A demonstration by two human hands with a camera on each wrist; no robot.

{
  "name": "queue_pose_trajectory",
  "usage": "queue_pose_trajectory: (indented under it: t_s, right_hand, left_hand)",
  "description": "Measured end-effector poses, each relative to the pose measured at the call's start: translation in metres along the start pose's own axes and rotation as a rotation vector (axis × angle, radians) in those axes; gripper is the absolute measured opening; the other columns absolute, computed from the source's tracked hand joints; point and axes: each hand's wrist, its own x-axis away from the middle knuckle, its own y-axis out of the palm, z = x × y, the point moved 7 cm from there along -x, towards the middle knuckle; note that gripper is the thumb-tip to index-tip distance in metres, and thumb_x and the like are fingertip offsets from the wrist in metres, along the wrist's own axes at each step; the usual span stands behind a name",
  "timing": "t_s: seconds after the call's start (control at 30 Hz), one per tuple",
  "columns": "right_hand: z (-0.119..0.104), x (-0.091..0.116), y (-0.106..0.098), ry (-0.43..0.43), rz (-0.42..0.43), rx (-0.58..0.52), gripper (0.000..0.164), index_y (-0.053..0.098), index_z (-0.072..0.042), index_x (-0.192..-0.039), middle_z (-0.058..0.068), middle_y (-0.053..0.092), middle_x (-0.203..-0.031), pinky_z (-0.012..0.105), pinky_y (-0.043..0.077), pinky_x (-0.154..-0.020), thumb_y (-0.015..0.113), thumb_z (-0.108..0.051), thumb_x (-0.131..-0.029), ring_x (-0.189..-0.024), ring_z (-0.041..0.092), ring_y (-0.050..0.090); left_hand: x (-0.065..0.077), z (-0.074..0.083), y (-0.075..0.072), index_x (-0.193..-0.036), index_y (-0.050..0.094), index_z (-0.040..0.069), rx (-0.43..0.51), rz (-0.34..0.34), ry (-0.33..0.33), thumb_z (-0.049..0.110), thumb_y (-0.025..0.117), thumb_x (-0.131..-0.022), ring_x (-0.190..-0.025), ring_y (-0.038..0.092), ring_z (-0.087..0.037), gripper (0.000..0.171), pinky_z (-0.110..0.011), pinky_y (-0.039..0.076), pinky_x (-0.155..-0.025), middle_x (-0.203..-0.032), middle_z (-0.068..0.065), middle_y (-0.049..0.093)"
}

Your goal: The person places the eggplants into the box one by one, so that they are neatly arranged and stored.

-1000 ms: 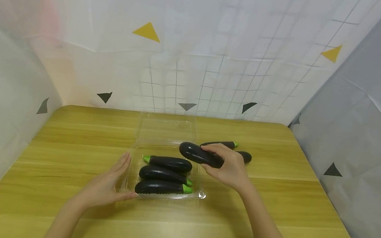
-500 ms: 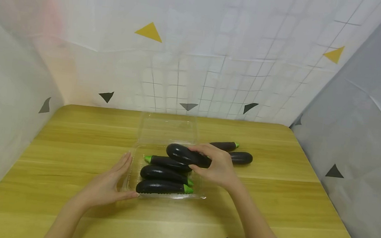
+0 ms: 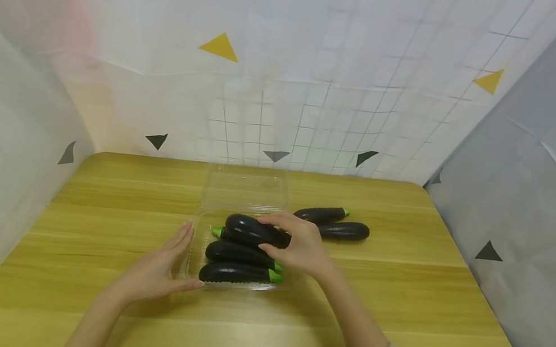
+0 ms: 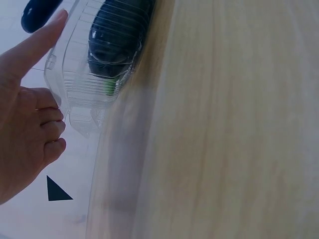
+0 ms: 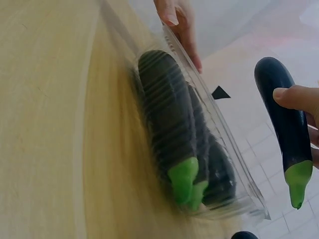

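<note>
My right hand [image 3: 298, 245] holds an eggplant [image 3: 251, 230] between thumb and fingers, above the back part of a clear plastic clamshell box [image 3: 293, 271]. In the right wrist view this eggplant [image 5: 283, 109] hangs over the box rim with its green stem end down. Inside the box lie three more eggplants, the front eggplant [image 3: 234, 273] with its green stem to the right. The held one partly covers the rearmost. My left hand [image 3: 158, 274] rests against the box's left side, thumb at the front corner; in the left wrist view the thumb [image 4: 42, 40] reaches along the rim.
The box's lid [image 3: 246, 187] lies folded back behind it. To the right on the wooden table [image 3: 396, 310] lie two more eggplants, one farther back [image 3: 321, 215] and one nearer [image 3: 345, 231]. White sheeting [image 3: 174, 95] stands behind and at both sides.
My right hand has carried its eggplant left and slightly down, from the box's right edge to over the box. The left hand stays at the box's side.
</note>
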Motion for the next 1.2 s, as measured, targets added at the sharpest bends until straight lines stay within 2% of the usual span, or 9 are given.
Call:
queue_pose_trajectory:
  t_s: [0.2, 0.53, 0.83, 1.0, 1.2]
  right_hand:
    - [-0.001, -0.003, 0.011, 0.014, -0.024, 0.011, 0.047, 0.069, -0.018, -0.117, -0.005, 0.069, -0.113, 0.028, 0.054, -0.08, 0.085, -0.022, -0.073, -0.101, 0.011, 0.064]
    - [-0.002, -0.007, 0.025, 0.018, -0.07, -0.025, 0.047, 0.068, -0.016, -0.12, -0.003, 0.068, -0.116, 0.028, 0.053, -0.086, 0.083, -0.022, -0.076, -0.108, 0.014, 0.062]
    - [0.004, -0.007, 0.037, 0.034, -0.104, 0.027, 0.047, 0.068, -0.015, -0.119, 0.0, 0.068, -0.116, 0.029, 0.053, -0.086, 0.084, -0.022, -0.075, -0.105, 0.016, 0.064]
    - [0.008, -0.008, 0.046, 0.058, -0.147, 0.09, 0.047, 0.068, -0.016, -0.121, 0.0, 0.067, -0.118, 0.031, 0.053, -0.088, 0.083, -0.024, -0.077, -0.108, 0.017, 0.063]
    - [0.01, -0.009, 0.054, 0.082, -0.188, 0.135, 0.046, 0.067, -0.018, -0.121, 0.002, 0.066, -0.121, 0.032, 0.055, -0.081, 0.081, -0.027, -0.079, -0.108, 0.019, 0.063]
  left_hand:
    - [0.0, 0.0, 0.0, -0.155, 0.009, 0.008, 0.004, -0.001, -0.001, 0.071, 0.063, -0.075, -0.14, 0.023, -0.039, 0.115, -0.058, 0.037, -0.102, -0.16, -0.013, 0.002]
    - [-0.001, 0.001, 0.0, -0.155, 0.011, 0.007, 0.002, 0.001, -0.003, 0.066, 0.068, -0.076, -0.139, 0.025, -0.04, 0.113, -0.058, 0.037, -0.102, -0.16, -0.014, 0.004]
    - [0.0, 0.001, -0.001, -0.154, 0.012, 0.007, 0.015, 0.003, -0.005, 0.063, 0.07, -0.076, -0.139, 0.024, -0.039, 0.113, -0.058, 0.035, -0.103, -0.16, -0.013, 0.004]
    - [0.0, 0.001, -0.001, -0.155, 0.012, 0.007, 0.022, 0.003, -0.009, 0.062, 0.071, -0.076, -0.14, 0.024, -0.039, 0.112, -0.059, 0.035, -0.103, -0.16, -0.011, 0.002]
    - [0.0, 0.001, -0.001, -0.154, 0.012, 0.006, 0.019, 0.004, -0.001, 0.067, 0.067, -0.075, -0.14, 0.023, -0.039, 0.114, -0.058, 0.034, -0.104, -0.16, -0.013, 0.003]
